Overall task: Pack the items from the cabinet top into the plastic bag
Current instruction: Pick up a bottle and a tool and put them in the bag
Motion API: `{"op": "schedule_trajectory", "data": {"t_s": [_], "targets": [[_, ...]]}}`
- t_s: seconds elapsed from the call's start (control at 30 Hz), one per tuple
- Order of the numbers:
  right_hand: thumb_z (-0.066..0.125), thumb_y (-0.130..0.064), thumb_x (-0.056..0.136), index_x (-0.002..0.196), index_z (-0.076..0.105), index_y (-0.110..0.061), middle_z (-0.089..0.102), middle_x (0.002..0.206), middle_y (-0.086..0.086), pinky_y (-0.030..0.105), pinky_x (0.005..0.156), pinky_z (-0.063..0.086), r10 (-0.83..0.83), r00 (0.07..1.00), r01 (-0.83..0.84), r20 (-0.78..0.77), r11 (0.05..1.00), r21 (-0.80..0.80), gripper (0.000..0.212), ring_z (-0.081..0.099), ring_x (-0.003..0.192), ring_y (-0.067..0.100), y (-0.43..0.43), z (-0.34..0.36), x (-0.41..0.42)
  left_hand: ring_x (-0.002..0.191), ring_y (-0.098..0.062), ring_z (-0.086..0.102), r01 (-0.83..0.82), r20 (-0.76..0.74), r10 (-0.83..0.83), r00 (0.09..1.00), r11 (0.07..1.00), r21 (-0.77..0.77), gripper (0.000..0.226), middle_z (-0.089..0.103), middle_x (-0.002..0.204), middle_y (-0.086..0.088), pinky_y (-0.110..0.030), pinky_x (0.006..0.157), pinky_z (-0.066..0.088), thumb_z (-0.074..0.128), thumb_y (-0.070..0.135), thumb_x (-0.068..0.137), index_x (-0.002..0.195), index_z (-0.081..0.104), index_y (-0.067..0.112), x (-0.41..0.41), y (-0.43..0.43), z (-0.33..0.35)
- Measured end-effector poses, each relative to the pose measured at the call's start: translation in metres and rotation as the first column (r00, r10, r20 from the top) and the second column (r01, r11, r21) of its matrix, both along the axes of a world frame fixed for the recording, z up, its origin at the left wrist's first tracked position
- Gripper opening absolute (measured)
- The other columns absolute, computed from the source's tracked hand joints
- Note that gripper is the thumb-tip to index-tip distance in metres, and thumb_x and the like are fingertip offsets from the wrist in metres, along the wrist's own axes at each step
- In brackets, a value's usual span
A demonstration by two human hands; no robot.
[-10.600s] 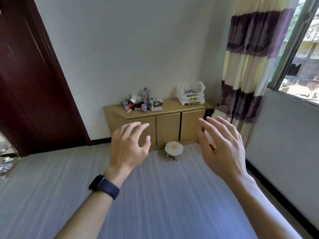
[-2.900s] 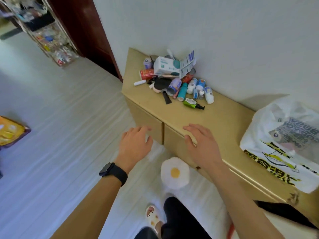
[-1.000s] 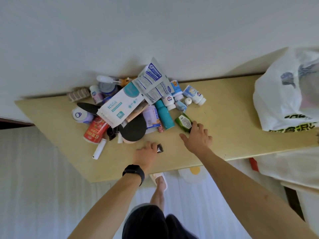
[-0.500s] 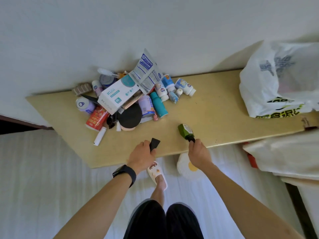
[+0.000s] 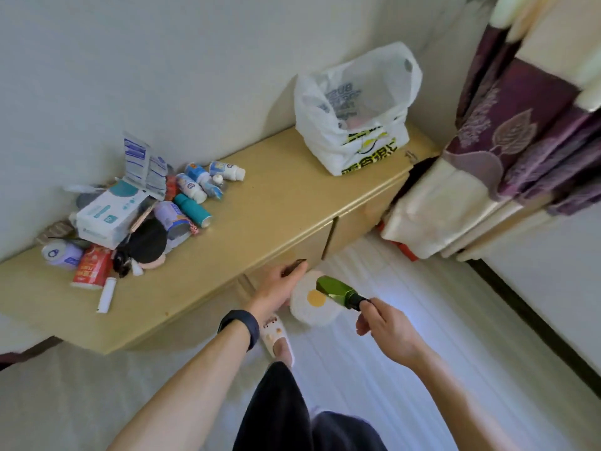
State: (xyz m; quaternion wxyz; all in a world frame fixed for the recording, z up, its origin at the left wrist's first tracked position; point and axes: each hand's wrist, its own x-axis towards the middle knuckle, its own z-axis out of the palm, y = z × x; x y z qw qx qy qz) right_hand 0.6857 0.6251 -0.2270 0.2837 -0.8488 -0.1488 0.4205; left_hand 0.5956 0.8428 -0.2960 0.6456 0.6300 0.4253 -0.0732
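Observation:
My right hand [image 5: 387, 327] pinches a small green bottle [image 5: 335, 289] by its dark cap, holding it off the cabinet's front edge. My left hand [image 5: 279, 288], with a dark watch on the wrist, grips a small dark flat object [image 5: 294, 266] in front of the cabinet. The white plastic bag [image 5: 357, 112] with yellow-green print stands open at the right end of the wooden cabinet top [image 5: 276, 203]. A pile of items [image 5: 140, 213] lies at the left end: a white box, small bottles, a teal tube, a red can, a white lighter.
A patterned purple and cream curtain [image 5: 507, 141] hangs at the right beside the cabinet. A small round egg-patterned stool [image 5: 312, 304] stands on the floor under my hands. My slippered foot [image 5: 279, 340] is beside it. The wall runs behind the cabinet.
Both hands have drawn back from the cabinet top, each carrying its item. My view has turned right, bringing the bag and the curtain into sight.

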Motion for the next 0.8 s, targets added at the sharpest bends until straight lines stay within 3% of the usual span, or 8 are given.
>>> {"op": "schedule_trajectory", "data": {"t_s": [0.17,0.27,0.33,0.43,0.5,0.6,0.67,0.8], "targets": [[0.037,-0.033,0.101,0.081,0.063,-0.013,0.075,0.085,-0.004,0.041,0.089,0.052,-0.036,0.992,0.048,-0.121,0.994,0.101,0.039,0.067,0.088,0.018,-0.031,0.009,0.02,0.052,-0.009,0.041,0.211,0.032,-0.209,0.977,0.97,-0.116,0.043,0.044,0.063,0.005,-0.018,0.047,0.036,0.067,0.062,0.082,0.085,0.064,0.019,0.036,-0.02,0.012],[0.038,-0.026,0.102,0.072,0.052,-0.011,0.074,0.101,0.004,0.042,0.096,0.053,-0.169,0.948,0.229,-0.27,0.951,0.208,0.037,0.066,0.102,0.014,-0.028,0.01,0.035,0.05,-0.008,0.043,0.268,0.02,-0.27,0.963,0.941,-0.209,0.047,0.045,0.06,0.005,-0.018,0.049,0.037,0.066,0.067,0.078,0.081,0.074,0.021,0.06,-0.022,0.015],[0.039,-0.025,0.101,0.07,0.051,-0.008,0.072,0.11,0.009,0.045,0.1,0.051,-0.26,0.905,0.349,-0.335,0.906,0.24,0.038,0.065,0.111,0.014,-0.021,0.008,0.046,0.051,-0.009,0.042,0.254,0.051,-0.25,0.967,0.927,-0.277,0.046,0.044,0.059,0.005,-0.02,0.054,0.039,0.067,0.069,0.075,0.073,0.069,0.023,0.077,-0.018,0.015],[0.038,-0.022,0.101,0.101,0.065,0.002,0.076,0.107,0.006,0.045,0.101,0.05,-0.421,0.786,0.562,-0.453,0.791,0.241,0.037,0.068,0.108,0.015,-0.002,0.009,0.061,0.052,-0.01,0.04,0.273,0.107,-0.252,0.962,0.905,-0.327,0.052,0.043,0.061,0.005,-0.021,0.056,0.039,0.074,0.067,0.07,0.083,0.061,0.019,0.101,-0.005,0.013],[0.039,-0.022,0.1,0.105,0.068,-0.005,0.078,0.097,0.004,0.046,0.101,0.05,-0.515,0.727,0.653,-0.454,0.723,0.226,0.034,0.07,0.104,0.018,0.013,0.013,0.071,0.053,-0.009,0.04,0.305,0.13,-0.277,0.952,0.892,-0.334,0.047,0.044,0.062,0.006,-0.02,0.055,0.038,0.074,0.062,0.073,0.085,0.061,0.018,0.116,0.004,0.014],[0.043,-0.021,0.099,0.086,0.067,-0.008,0.075,0.076,0.002,0.046,0.098,0.052,-0.614,0.671,0.729,-0.415,0.648,0.219,0.031,0.073,0.098,0.024,0.036,0.016,0.091,0.053,-0.008,0.041,0.313,0.139,-0.282,0.949,0.889,-0.335,0.052,0.045,0.06,0.007,-0.018,0.053,0.039,0.073,0.062,0.074,0.092,0.063,0.014,0.139,0.017,0.014],[0.044,-0.021,0.098,0.077,0.066,-0.01,0.077,0.084,0.008,0.044,0.094,0.054,-0.631,0.675,0.731,-0.383,0.644,0.226,0.032,0.074,0.093,0.025,0.05,0.017,0.11,0.053,-0.008,0.042,0.289,0.134,-0.258,0.957,0.892,-0.348,0.06,0.046,0.061,0.007,-0.019,0.055,0.04,0.074,0.063,0.073,0.099,0.066,0.01,0.155,0.027,0.014],[0.044,-0.026,0.098,0.096,0.071,-0.007,0.077,0.094,0.009,0.044,0.09,0.057,-0.636,0.721,0.693,-0.275,0.675,0.254,0.033,0.075,0.086,0.022,0.075,0.017,0.154,0.054,-0.008,0.042,0.259,0.15,-0.219,0.964,0.9,-0.351,0.072,0.047,0.067,0.004,-0.021,0.06,0.04,0.074,0.064,0.067,0.109,0.065,0.006,0.191,0.045,0.023]]}}
